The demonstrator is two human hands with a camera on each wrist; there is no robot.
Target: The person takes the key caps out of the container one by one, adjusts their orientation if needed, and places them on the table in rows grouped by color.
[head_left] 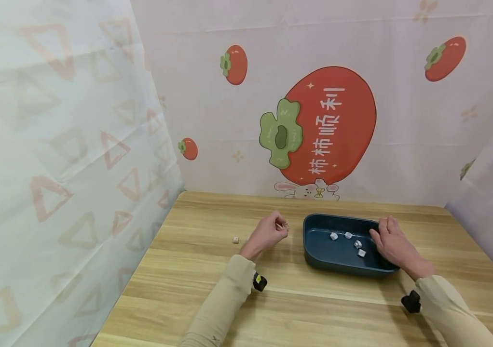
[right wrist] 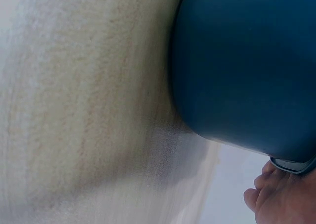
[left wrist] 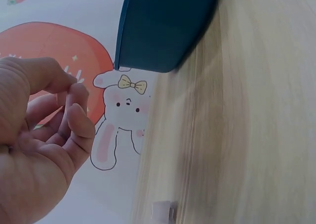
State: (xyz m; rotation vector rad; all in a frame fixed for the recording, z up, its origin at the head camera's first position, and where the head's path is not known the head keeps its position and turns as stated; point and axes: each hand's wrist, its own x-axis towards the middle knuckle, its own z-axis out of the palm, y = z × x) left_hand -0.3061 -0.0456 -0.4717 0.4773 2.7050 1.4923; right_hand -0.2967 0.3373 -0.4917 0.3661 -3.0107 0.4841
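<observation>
My left hand (head_left: 267,233) is raised over the table left of the dark blue tray (head_left: 342,267), thumb and forefinger brought together. A small pale block (head_left: 287,226) shows at its fingertips in the head view; the fingers hide it in the left wrist view. Inside the tray lie several small white cubes (head_left: 361,252). At the tray's right end my right hand (head_left: 394,243) grips the rim, thumb on the inner side. The right wrist view shows that hand's fingers (right wrist: 264,182) curled by the rim.
A small pale cube (head_left: 235,239) sits on the wooden table (head_left: 172,270), left of my left hand. Printed cloth walls (head_left: 212,111) stand behind the table and along its sides. Each wrist wears a small black camera (head_left: 259,281).
</observation>
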